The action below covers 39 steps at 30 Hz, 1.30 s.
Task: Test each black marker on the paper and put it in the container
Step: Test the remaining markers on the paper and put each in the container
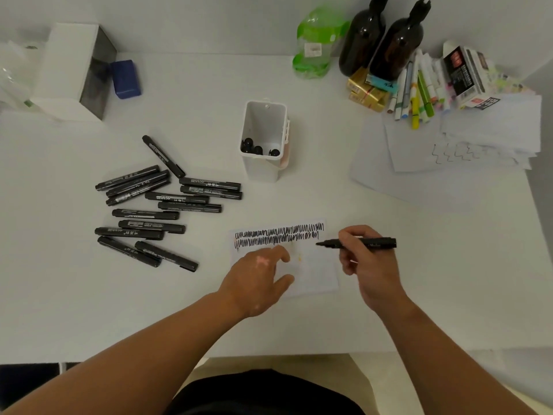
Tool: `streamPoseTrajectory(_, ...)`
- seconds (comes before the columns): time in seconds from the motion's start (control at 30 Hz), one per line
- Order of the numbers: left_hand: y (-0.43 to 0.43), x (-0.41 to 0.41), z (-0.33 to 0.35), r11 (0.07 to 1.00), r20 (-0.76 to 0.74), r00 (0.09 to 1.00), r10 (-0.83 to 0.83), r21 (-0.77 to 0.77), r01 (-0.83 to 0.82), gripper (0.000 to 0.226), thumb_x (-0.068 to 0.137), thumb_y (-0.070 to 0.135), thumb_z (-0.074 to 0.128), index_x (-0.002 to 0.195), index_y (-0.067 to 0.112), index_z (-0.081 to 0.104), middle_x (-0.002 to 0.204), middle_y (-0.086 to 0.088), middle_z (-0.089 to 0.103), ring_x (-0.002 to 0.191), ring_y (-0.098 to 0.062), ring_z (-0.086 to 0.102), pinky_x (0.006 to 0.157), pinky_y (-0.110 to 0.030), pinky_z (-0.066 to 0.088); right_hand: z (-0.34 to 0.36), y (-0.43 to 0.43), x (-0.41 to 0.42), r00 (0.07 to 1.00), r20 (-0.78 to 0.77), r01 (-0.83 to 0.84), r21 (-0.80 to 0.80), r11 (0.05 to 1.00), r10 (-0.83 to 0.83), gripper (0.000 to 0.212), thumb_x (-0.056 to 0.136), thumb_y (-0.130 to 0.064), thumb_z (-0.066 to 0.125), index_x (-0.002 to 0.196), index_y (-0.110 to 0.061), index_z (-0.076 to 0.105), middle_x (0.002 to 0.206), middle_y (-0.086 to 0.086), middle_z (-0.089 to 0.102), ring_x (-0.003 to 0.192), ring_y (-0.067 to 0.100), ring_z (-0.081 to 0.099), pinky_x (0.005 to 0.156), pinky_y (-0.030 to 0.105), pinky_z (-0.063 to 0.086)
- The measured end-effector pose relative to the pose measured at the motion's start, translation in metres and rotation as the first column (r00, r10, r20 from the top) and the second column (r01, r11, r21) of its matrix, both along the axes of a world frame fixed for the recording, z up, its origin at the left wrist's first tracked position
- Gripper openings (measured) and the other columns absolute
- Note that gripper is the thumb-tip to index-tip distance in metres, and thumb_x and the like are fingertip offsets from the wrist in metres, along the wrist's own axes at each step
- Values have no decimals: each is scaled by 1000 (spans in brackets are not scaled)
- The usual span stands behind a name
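A small white paper (311, 265) lies in front of me, with two rows of black zigzag scribble along its top. My right hand (363, 265) grips an uncapped black marker (380, 243), its tip pointing left at the paper's right edge, just below the scribbles. My left hand (257, 277) rests on the paper's left part, fingers spread. Several capped black markers (167, 205) lie loose on the table to the left. A white upright container (263, 139) stands behind the paper with three black markers inside it.
At the back right stand two dark bottles (380, 40), a green plastic bottle (314, 43), gold boxes, coloured markers (419, 88) and a pile of white sheets (466, 145). A white box (68, 73) and a blue block (125, 79) sit back left. The table's front edge is near my body.
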<state>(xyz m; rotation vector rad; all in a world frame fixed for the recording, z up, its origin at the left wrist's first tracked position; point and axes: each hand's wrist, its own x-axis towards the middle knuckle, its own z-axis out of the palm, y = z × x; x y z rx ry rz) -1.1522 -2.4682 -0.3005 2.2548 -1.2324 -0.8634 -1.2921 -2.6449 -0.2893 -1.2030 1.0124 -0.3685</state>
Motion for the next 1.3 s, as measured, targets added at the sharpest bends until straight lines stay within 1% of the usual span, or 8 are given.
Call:
streamPoseTrajectory(0.07, 1, 2, -11, 999, 71, 997, -17, 42, 14, 43, 95, 40, 60, 135, 27, 52, 91, 6, 51, 88, -19, 55, 83, -34, 51, -9, -11, -9, 998, -57, -40, -63, 997, 36, 6, 89, -19, 73, 84, -20, 75, 66, 7, 69, 58, 20, 62, 51, 29, 48)
streamPoseTrajectory(0.13, -4, 3, -21, 996, 160, 986, -52, 83, 40, 52, 96, 43, 56, 145, 29, 46, 109, -1, 56, 104, -24, 55, 91, -36, 49, -17, -18, -10, 995, -81, -61, -127, 990, 51, 4, 84, -21, 74, 87, -20, 76, 72, 5, 72, 65, 19, 65, 59, 30, 53)
streamPoseTrajectory(0.2, -12, 5, -32, 993, 262, 960, -95, 97, 72, 58, 96, 47, 55, 149, 28, 42, 112, -7, 57, 106, -28, 54, 93, -38, 46, -26, -24, -5, 991, -104, -104, -216, 971, 83, 6, 80, -18, 75, 86, -19, 75, 75, -3, 72, 69, 14, 65, 66, 27, 53)
streamPoseTrajectory(0.27, -19, 7, -40, 988, 319, 940, -118, 129, 80, 64, 94, 52, 54, 151, 29, 38, 118, -9, 56, 110, -30, 53, 95, -40, 44, -35, -27, 1, 986, -118, -147, -259, 955, 120, 10, 78, -17, 76, 84, -24, 73, 76, -10, 72, 69, 8, 63, 66, 20, 49)
streamPoseTrajectory(0.4, -25, 13, -56, 971, 311, 939, -146, 229, 75, 74, 92, 60, 52, 156, 35, 23, 133, -8, 49, 120, -28, 44, 104, -39, 41, -51, -31, 10, 972, -160, -215, -287, 933, 175, 14, 76, -15, 74, 78, -29, 70, 70, -17, 67, 61, -1, 57, 59, 10, 43)
streamPoseTrajectory(0.7, -25, 12, -58, 974, 290, 949, -121, 221, 57, 74, 90, 58, 57, 154, 35, 28, 131, -8, 50, 118, -29, 45, 105, -40, 40, -64, -34, 7, 972, -172, -210, -314, 926, 162, 15, 81, -11, 75, 83, -26, 71, 74, -12, 70, 65, 1, 61, 62, 12, 46)
streamPoseTrajectory(0.9, -25, 13, -55, 976, 272, 956, -108, 212, 50, 73, 89, 56, 60, 152, 33, 32, 127, -9, 52, 114, -29, 47, 103, -40, 41, -66, -39, 5, 935, -246, -333, -349, 876, 257, 15, 78, -11, 74, 78, -26, 70, 73, -6, 70, 63, 2, 60, 59, 13, 46)
streamPoseTrajectory(1.3, -26, 13, -53, 978, 260, 961, -95, 206, 41, 74, 87, 55, 64, 151, 32, 35, 122, -8, 53, 111, -29, 48, 102, -39, 41, -63, -38, 1, 945, -233, -306, -373, 876, 231, 15, 82, -8, 73, 82, -22, 68, 73, -7, 69, 59, 0, 57, 57, 9, 43)
